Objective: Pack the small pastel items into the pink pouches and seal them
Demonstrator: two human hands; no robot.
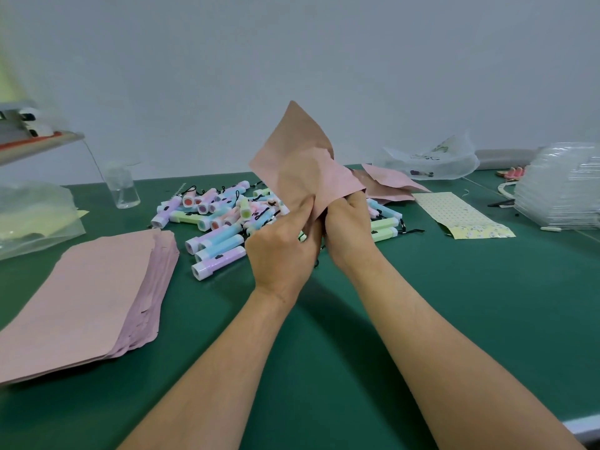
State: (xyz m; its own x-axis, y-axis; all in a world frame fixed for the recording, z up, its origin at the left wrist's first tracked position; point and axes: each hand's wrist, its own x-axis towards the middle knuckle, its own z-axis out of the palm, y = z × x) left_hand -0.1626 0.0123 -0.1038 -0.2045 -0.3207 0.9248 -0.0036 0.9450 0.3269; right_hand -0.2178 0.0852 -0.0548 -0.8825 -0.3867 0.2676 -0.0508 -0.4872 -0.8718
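I hold a pink pouch [300, 164] up over the green table, its mouth towards me. My left hand [281, 246] pinches the pouch's lower edge between thumb and fingers. The fingers of my right hand [349, 225] are tucked into the pouch's mouth; whether they hold an item is hidden. Behind my hands lies a heap of pastel flashlight-like items [216, 222] with black cords. A stack of flat pink pouches [87, 297] lies at the left. More pink pouches [389, 185] lie behind my right hand.
A clear bottle [122, 186] and a plastic bag [32, 216] stand at the left. A patterned yellow sheet [461, 216], a white plastic bag [428, 160] and a stack of clear plastic packaging [558, 190] are at the right. The table edge [581, 427] runs at the lower right.
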